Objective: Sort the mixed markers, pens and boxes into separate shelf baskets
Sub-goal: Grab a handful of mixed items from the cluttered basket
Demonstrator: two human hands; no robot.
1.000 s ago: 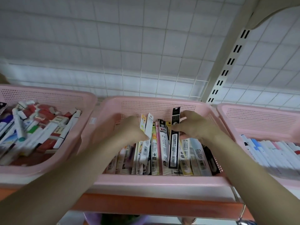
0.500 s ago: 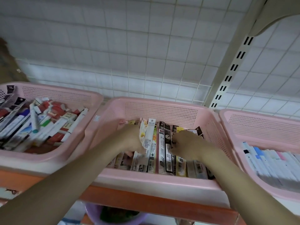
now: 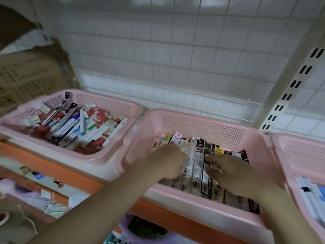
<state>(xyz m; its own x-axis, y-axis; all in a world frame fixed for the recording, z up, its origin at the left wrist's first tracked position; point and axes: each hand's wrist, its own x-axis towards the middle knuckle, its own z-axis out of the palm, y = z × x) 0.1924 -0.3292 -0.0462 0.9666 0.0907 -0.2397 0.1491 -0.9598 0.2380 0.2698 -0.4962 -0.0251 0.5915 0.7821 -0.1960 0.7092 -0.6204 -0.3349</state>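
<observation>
Middle basket (image 3: 202, 127), under my hands: pale pink, walls pierced with a fine grid of holes. Packs (image 3: 197, 166) in it: mostly white and black strips, a few yellow and pink header cards; print too blurred for me to read. Left basket (image 3: 109, 103): same pink, same perforation; contents (image 3: 79, 127) a red, white and blue jumble with one green patch. Right basket (image 3: 299, 152): pink, holding white markers (image 3: 309, 194) with blue and black bits. Shelf edge (image 3: 58, 171): orange. Wall (image 3: 158, 59): white square tiles, grey grout. Upright (image 3: 288, 95): cream with paired black slots.
</observation>
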